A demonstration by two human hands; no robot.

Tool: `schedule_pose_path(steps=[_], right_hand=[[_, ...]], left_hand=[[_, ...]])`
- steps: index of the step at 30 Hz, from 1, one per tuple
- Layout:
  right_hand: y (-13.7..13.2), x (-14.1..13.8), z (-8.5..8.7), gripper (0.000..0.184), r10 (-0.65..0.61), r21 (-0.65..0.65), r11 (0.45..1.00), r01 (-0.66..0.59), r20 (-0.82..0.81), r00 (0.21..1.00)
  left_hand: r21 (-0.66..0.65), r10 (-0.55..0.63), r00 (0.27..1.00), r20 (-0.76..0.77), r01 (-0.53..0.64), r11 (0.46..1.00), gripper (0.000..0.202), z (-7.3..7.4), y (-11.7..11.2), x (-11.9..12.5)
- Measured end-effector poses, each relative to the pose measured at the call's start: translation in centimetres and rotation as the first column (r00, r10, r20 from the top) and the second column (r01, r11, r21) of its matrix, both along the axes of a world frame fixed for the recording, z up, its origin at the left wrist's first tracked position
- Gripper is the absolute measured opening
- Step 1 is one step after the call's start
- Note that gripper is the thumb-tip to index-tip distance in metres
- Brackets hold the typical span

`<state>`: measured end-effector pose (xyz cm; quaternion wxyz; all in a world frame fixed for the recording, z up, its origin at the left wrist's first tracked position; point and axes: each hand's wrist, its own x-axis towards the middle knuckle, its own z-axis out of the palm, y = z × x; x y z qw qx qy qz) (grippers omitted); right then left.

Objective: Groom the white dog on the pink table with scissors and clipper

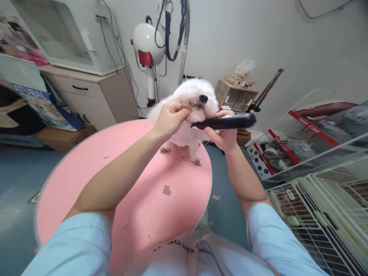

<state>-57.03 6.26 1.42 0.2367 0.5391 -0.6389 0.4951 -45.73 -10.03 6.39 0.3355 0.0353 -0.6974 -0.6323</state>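
Note:
A small white fluffy dog (198,90) sits on a round pink grooming table (138,214), its black nose pointing up and toward me. Beside its muzzle, my left hand (172,119) is closed, thumb and fingertips pinching the fur at the cheek. Black hair clippers (227,122) lie across my right hand (225,137), gripped between thumb and fingers. The clippers' narrow end is under the dog's chin, close to my left fingertips; whether the blade touches the fur cannot be made out. The dog's front paws rest on the tabletop.
Behind the dog stand a white and red dryer (149,46) and a metal pole with a hanging black loop (169,50). A grey cabinet (86,92) is at the left. Wire cages (310,218) and a clear-sided shelf (310,128) line the right side.

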Motion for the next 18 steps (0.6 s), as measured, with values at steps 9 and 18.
schedule_pose_path(steps=[9, 18], right_hand=[[1.5, 0.0, -2.6, 0.031, 0.166, 0.214, 0.959, -0.184, 0.101, 0.981], [-0.2, -2.1, -1.6, 0.030, 0.076, 0.228, 0.970, -0.085, 0.047, 0.996]], left_hand=[[-0.021, 0.005, 1.000, -0.024, -0.005, 1.000, 0.016, 0.0, 0.3, -0.2], [0.021, 0.039, 0.999, -0.026, -0.038, 0.999, 0.015, -0.2, 0.4, -0.5]])
